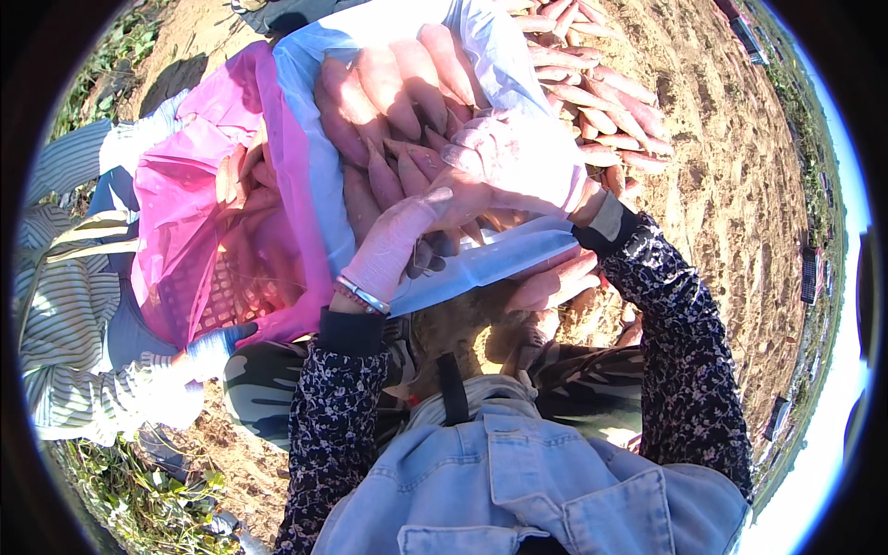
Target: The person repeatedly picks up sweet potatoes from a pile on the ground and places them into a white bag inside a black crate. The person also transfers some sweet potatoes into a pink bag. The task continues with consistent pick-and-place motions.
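Note:
A crate lined with a pale blue-white plastic sheet stands before me, holding many sweet potatoes. My left hand, in a light knitted glove with a bracelet at the wrist, reaches over the near part of the crate. Its fingers are at a sweet potato, but the grip is not clear. My right hand, gloved and washed out by glare, lies over the crate's right side with its fingers curled above the sweet potatoes. What is under its palm is hidden.
Left of the crate, a basket lined with a pink plastic bag holds more sweet potatoes. A co-worker's gloved hand is at its near edge. A pile of sweet potatoes lies on the soil at the right; several more lie by the crate's near right corner.

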Demonstrator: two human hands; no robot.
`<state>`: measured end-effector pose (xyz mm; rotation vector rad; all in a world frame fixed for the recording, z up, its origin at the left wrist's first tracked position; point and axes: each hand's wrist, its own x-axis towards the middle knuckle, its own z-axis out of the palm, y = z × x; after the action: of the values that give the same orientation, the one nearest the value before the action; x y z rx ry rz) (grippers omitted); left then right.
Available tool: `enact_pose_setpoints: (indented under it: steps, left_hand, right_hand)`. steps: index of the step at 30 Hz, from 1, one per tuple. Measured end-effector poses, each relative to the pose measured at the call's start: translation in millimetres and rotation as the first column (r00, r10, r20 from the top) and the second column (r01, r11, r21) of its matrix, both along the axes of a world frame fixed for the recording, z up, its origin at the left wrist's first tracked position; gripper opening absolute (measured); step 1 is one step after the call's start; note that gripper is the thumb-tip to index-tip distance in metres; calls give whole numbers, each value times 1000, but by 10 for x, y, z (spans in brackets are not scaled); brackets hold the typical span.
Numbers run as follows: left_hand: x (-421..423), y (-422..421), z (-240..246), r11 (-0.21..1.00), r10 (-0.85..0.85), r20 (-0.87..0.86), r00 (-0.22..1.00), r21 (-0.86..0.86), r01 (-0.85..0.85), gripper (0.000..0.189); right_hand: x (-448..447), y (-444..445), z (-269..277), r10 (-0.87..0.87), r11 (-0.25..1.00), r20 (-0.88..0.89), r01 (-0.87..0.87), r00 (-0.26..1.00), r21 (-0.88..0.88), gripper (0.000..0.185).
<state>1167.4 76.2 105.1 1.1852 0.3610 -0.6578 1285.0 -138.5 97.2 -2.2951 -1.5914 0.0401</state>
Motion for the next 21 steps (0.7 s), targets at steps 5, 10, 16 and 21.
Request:
enact_pose_setpoints:
  steps: [5, 10, 16, 21]
  left_hand:
    - [-201, 136, 367, 962, 50, 32, 998, 267, -56, 27]
    - [-798, 62, 548, 997, -72, 214, 974, 15, 70, 17]
    - [-1540, -255, 87, 151, -927, -86, 365, 805, 574, 33]
    - [-1472, -248, 32, 421, -650, 462, 604, 880, -221, 30]
  right_hand:
    - [-42, -213, 131, -63, 992, 512, 109, 857, -60, 46]
    - [-164, -510, 446, 10, 938, -101, 26, 995, 345, 49]
    - [-213, -671, 755, -280, 860, -629, 481, 725, 171, 58]
    - [-39, -578, 737, -441, 873, -381, 486, 813, 27, 61]
